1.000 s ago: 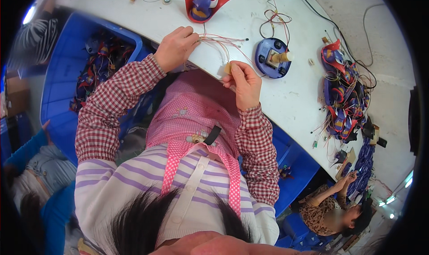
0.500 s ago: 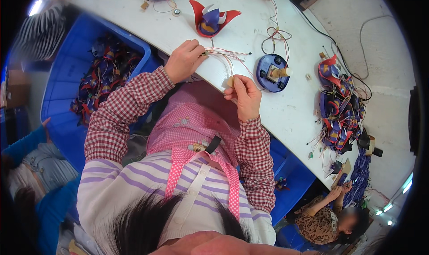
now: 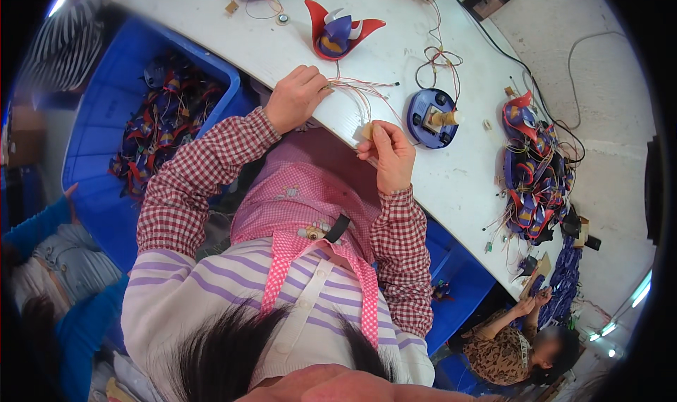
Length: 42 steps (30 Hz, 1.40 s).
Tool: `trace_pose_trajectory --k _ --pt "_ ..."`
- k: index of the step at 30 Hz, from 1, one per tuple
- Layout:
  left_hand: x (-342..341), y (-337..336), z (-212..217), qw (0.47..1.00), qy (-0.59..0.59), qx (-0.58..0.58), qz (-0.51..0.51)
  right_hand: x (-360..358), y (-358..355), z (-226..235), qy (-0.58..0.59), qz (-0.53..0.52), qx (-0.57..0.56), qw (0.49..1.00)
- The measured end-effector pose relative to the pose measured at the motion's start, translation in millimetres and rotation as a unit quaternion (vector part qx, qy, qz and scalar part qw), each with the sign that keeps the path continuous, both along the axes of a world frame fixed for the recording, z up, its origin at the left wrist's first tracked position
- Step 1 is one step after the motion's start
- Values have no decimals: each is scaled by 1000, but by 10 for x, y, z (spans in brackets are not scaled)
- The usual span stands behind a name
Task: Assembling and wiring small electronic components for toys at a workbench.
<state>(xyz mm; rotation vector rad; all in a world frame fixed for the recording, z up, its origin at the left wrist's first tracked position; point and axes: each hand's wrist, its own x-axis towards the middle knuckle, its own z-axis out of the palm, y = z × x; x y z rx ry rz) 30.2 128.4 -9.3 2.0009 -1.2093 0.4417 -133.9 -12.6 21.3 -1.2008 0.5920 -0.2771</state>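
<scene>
Your left hand [image 3: 299,99]: fingers together on thin wires [image 3: 351,84]. Your right hand [image 3: 391,155]: fingers clamped on small tan block [image 3: 367,130], at tabletop [image 3: 462,190] edge. Wires likely light, limp, easily torn at joints; grip block by sides, avoid tugging.

The bench [image 3: 465,190] is white. The toy [image 3: 337,35] has red wings, a purple-blue body, white horns and an orange-yellow patch. Its wires [image 3: 363,87] run red, white and dark, and the small block [image 3: 367,131] is tan. The base [image 3: 421,111] is blue with black pads. The pile [image 3: 530,190] mixes purple, red and yellow; the bin [image 3: 92,166] is plain blue. Sleeves [image 3: 211,163] carry dark-red and white checks, the apron straps [image 3: 369,303] white dots on pink, the top [image 3: 211,285] lilac stripes on white.
</scene>
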Motion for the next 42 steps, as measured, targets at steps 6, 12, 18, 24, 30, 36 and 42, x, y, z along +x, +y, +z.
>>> trace_pose_trajectory --k 6,12,18,24,30,36,42 --pt "-20 -39 -33 1000 -2 -3 21 11 -15 -3 4 -3 17 1000" --pt "-95 -62 -11 995 61 -47 55 12 -36 6 13 3 29 999" --pt "-83 -80 -54 994 50 -71 64 19 -57 6 12 11 44 999" --pt "-75 -88 -66 994 51 -79 62 37 -97 -10 15 14 60 998" --pt "-98 -100 -37 992 76 -82 64 50 -179 19 -6 16 106 994" --pt "-90 -74 -36 991 91 -80 60 45 -194 -30 -20 23 116 993" --pt "-64 -76 -50 992 77 -88 52 97 -115 -26 -9 1 78 997"
